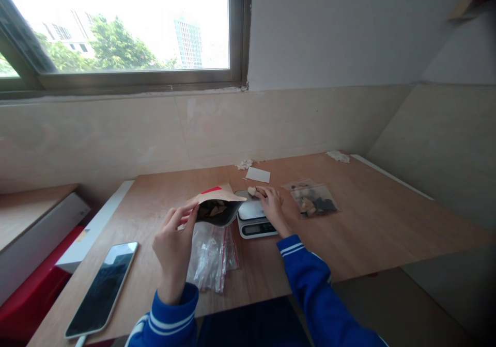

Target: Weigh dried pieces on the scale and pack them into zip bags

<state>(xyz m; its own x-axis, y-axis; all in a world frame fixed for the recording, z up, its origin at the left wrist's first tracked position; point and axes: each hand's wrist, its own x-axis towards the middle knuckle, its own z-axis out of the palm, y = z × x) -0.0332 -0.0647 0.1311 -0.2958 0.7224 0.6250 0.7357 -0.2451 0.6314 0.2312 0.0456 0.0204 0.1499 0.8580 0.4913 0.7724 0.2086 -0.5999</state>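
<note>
My left hand (176, 241) is closed on the edge of a brown paper pouch (228, 193), tilted so its open mouth faces me. Pale and dark dried slices (217, 210) show inside it. Over the white digital kitchen scale (250, 211), my right hand (273, 205) pinches a pale dried slice (252, 191) between thumb and fingers. The hand hides part of the scale's plate, and I cannot tell if the slice touches it. Clear zip bags (212, 256) with red seal lines lie below the pouch.
Right of the scale lie filled clear bags (315, 201) of dark and pale pieces. A white card (258, 175) and small white heaps (245, 164) are near the wall. A phone (103, 287) with a cable lies at the left.
</note>
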